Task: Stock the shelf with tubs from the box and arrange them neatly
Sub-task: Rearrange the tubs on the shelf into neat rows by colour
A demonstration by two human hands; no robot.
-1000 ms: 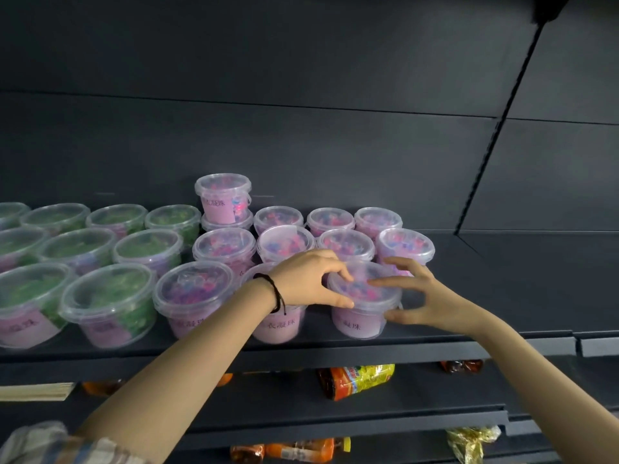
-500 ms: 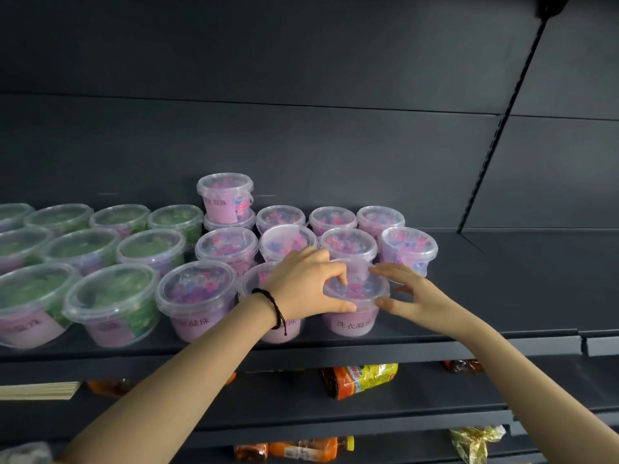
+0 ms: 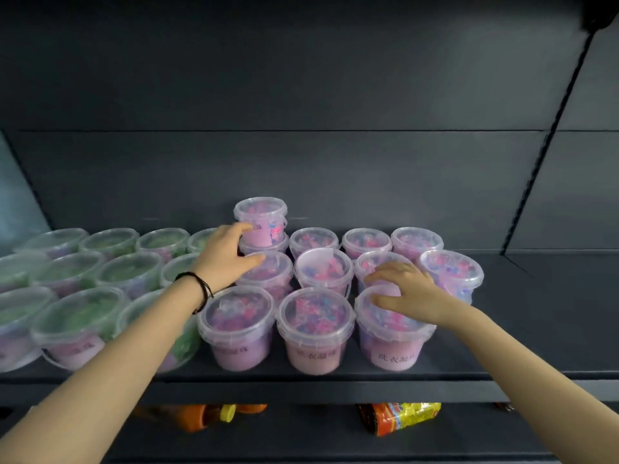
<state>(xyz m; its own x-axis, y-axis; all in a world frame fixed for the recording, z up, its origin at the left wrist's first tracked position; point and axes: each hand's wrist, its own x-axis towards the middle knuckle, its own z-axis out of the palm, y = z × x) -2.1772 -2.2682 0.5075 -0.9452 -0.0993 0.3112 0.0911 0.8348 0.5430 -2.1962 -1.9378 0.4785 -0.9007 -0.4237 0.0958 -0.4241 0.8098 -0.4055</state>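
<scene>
Your left hand [image 3: 227, 256] touches the stacked tub [image 3: 264, 212] (grip unclear); clasp it squarely while your relaxed right hand [image 3: 407, 293] steadies the front tub [image 3: 392, 343].

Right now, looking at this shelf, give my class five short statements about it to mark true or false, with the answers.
1. One pink tub stands stacked on another in the back row. True.
2. The green tubs stand to the right of the pink ones. False: they stand to the left.
3. The right hand rests on the lid of the front right pink tub. True.
4. The left hand has a bare wrist. False: it wears a black cord bracelet.
5. The bottles on the lower shelf stand upright. False: they lie on their sides.
</scene>
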